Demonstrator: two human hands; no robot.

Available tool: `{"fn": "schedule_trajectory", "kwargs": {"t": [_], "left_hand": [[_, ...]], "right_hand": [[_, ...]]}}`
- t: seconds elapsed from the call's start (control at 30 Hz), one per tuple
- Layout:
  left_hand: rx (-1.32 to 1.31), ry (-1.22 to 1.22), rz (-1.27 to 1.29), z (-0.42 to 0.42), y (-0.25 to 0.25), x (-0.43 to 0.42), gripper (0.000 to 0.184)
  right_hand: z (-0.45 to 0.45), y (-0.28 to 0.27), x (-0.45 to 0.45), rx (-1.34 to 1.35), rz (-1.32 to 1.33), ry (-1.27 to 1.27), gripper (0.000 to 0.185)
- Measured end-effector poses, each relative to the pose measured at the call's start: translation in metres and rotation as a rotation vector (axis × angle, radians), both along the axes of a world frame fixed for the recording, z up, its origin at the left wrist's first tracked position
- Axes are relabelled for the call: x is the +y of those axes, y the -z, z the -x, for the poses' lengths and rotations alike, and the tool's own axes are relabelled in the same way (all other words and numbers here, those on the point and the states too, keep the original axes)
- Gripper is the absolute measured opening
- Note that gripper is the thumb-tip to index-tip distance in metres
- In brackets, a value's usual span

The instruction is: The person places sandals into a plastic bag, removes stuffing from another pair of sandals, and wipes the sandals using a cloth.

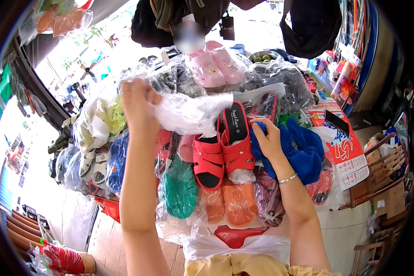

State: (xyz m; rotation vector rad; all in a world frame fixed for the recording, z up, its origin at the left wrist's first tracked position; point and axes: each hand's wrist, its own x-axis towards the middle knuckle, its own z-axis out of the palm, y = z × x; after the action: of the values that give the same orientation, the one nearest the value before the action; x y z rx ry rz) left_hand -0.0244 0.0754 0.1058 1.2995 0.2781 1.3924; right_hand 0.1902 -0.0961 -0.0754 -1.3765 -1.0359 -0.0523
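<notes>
My left hand (140, 101) is raised at the left, its fingers closed on a crumpled clear plastic bag (186, 112) that stretches toward the sandals. A pair of red open-toe sandals (238, 154) with black insoles sits in the middle of the pile; the right insole reads "fashion". The bag partly covers the heel of the left sandal. My right hand (267, 140) is closed on a bunched blue cloth (303, 149), just beside the right sandal. Some of its fingertips are hidden in the cloth.
Bagged slippers surround the sandals: green (180, 191), orange (240, 204) and pink clogs (216, 64). A phone (336, 122) lies on a red printed sheet (338, 152) at the right. Dark bags (310, 27) hang overhead. A wicker basket (384, 161) stands lower right.
</notes>
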Motion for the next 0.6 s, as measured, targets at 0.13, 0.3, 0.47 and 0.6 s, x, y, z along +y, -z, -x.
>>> {"fn": "schedule_trajectory", "kwargs": {"t": [0.13,0.3,0.47,0.6], "left_hand": [[-0.065,-0.085,-0.254,0.014,-0.018,-0.023,0.010],[0.753,0.178,-1.388,-0.001,0.052,-0.100,0.037],[1.017,0.047,-1.715,-0.012,0.156,-0.119,0.031],[1.114,0.045,-1.691,-0.010,0.156,-0.119,0.033]], "right_hand": [[-0.002,0.004,0.002,0.011,-0.031,-0.010,0.018],[0.002,0.000,0.000,0.094,-0.045,-0.022,0.018],[0.003,-0.002,-0.003,0.043,-0.102,0.005,0.018],[0.003,-0.003,-0.004,0.007,-0.101,0.020,0.017]]}}
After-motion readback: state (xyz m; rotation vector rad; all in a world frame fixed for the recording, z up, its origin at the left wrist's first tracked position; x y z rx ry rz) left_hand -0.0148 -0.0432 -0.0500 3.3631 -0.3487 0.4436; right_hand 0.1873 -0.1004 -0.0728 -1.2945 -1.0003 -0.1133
